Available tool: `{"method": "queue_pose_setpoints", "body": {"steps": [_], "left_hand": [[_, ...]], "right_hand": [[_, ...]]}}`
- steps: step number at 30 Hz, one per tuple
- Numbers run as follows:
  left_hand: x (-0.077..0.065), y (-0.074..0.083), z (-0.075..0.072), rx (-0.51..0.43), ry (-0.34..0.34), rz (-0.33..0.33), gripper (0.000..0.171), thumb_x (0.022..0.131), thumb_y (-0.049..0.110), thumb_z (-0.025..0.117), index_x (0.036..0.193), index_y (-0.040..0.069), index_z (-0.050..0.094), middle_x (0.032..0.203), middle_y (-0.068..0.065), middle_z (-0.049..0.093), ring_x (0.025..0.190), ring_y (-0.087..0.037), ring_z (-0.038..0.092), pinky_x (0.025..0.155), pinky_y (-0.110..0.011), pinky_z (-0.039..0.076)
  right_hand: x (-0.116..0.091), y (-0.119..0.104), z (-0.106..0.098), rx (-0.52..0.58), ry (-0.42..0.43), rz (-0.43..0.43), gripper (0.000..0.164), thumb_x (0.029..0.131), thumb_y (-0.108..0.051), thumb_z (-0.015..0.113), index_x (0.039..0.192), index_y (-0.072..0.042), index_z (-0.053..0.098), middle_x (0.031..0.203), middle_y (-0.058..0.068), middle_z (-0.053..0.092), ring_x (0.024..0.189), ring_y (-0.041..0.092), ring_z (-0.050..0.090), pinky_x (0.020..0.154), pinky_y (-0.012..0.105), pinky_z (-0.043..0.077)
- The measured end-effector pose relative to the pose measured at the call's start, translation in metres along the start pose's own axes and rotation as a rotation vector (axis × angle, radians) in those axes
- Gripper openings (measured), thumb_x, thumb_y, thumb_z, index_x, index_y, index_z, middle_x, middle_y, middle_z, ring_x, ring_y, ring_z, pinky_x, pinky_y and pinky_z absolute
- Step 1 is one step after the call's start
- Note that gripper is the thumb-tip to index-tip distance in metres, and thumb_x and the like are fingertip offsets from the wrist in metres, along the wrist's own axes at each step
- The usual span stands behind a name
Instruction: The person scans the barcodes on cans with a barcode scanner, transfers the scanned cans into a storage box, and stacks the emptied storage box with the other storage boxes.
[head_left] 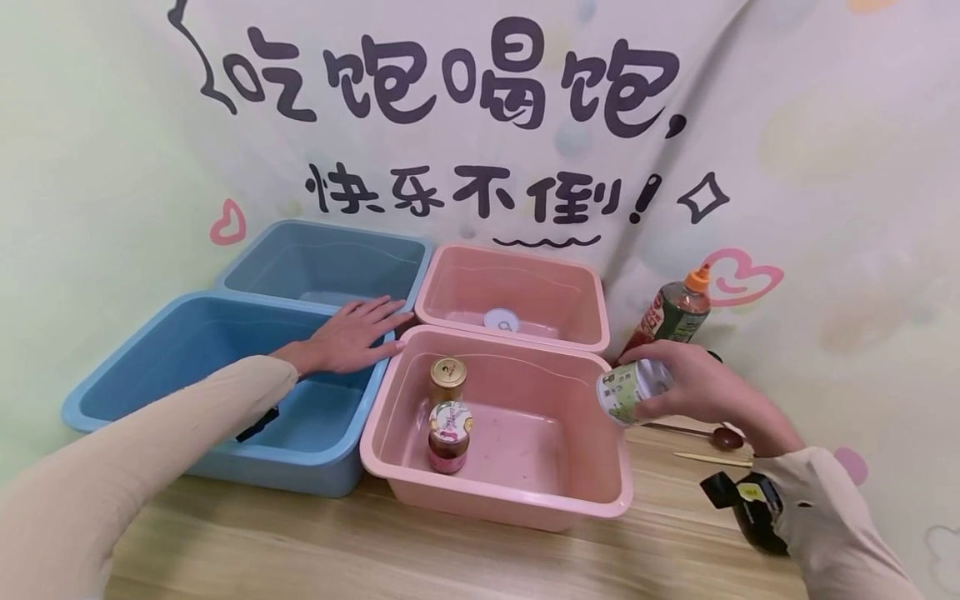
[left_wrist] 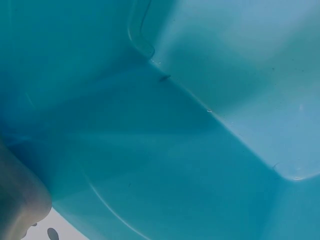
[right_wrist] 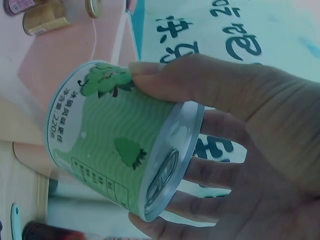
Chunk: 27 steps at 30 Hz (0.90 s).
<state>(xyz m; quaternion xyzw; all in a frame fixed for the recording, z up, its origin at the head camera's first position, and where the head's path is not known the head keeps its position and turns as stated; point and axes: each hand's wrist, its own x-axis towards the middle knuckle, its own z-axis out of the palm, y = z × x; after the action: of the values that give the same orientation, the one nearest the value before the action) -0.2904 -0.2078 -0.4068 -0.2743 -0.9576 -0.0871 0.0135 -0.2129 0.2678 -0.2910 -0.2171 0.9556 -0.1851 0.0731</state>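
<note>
My right hand (head_left: 701,385) grips a small green-and-white can (head_left: 622,393) at the right rim of the front pink bin (head_left: 498,502). In the right wrist view the can (right_wrist: 107,135) is tilted, its pull-tab end towards the palm, with thumb and fingers around it. My left hand (head_left: 351,335) lies with fingers spread straight at the rim between the blue bins and holds nothing. Inside the front pink bin are a gold-lidded jar (head_left: 448,375) and a jar with a patterned white lid (head_left: 449,437).
Behind stands a second pink bin (head_left: 517,258) with a round white-topped item (head_left: 501,320). To the left are a front blue bin (head_left: 225,454) and a back blue bin (head_left: 352,232). At right are an orange-capped sauce bottle (head_left: 682,307), a dark spoon (head_left: 726,438) and a thin pale stick (head_left: 712,460).
</note>
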Motion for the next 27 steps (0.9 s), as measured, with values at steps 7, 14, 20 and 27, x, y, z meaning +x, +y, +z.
{"method": "queue_pose_setpoints", "body": {"steps": [7, 14, 20, 27], "left_hand": [[0.000, 0.000, 0.001, -0.001, 0.001, 0.000, 0.067, 0.101, 0.049, 0.049, 0.157, 0.017, 0.033, 0.164, -0.013, 0.029, 0.153, -0.039, 0.022, 0.120, -0.062, 0.019], [0.000, -0.001, 0.002, 0.001, -0.001, 0.004, 0.067, 0.100, 0.049, 0.049, 0.157, 0.017, 0.033, 0.164, -0.013, 0.030, 0.153, -0.039, 0.022, 0.120, -0.062, 0.020], [-0.001, -0.001, 0.002, -0.003, -0.004, 0.000, 0.067, 0.100, 0.050, 0.049, 0.157, 0.017, 0.033, 0.164, -0.013, 0.030, 0.153, -0.039, 0.022, 0.121, -0.062, 0.019], [0.000, -0.002, 0.001, -0.003, 0.002, 0.008, 0.067, 0.101, 0.048, 0.049, 0.157, 0.016, 0.032, 0.164, -0.014, 0.029, 0.153, -0.039, 0.022, 0.120, -0.062, 0.019]], "right_hand": [[-0.023, 0.018, -0.003, 0.066, 0.048, 0.004, 0.057, 0.069, -0.016, 0.089, 0.121, -0.008, 0.067, 0.103, 0.014, 0.062, 0.080, 0.022, 0.053, 0.054, 0.028, 0.049], [-0.046, 0.039, 0.000, 0.172, 0.031, 0.051, 0.060, 0.072, -0.011, 0.088, 0.126, -0.006, 0.063, 0.100, 0.018, 0.060, 0.072, 0.022, 0.053, 0.046, 0.029, 0.052], [-0.065, 0.066, 0.008, 0.061, 0.100, 0.002, 0.060, 0.067, -0.015, 0.092, 0.121, -0.012, 0.066, 0.110, 0.015, 0.066, 0.083, 0.017, 0.057, 0.062, 0.024, 0.048], [-0.087, 0.098, 0.026, 0.053, 0.171, -0.030, 0.060, 0.062, -0.010, 0.093, 0.117, -0.012, 0.067, 0.110, 0.009, 0.061, 0.083, 0.000, 0.055, 0.064, 0.021, 0.051]]}}
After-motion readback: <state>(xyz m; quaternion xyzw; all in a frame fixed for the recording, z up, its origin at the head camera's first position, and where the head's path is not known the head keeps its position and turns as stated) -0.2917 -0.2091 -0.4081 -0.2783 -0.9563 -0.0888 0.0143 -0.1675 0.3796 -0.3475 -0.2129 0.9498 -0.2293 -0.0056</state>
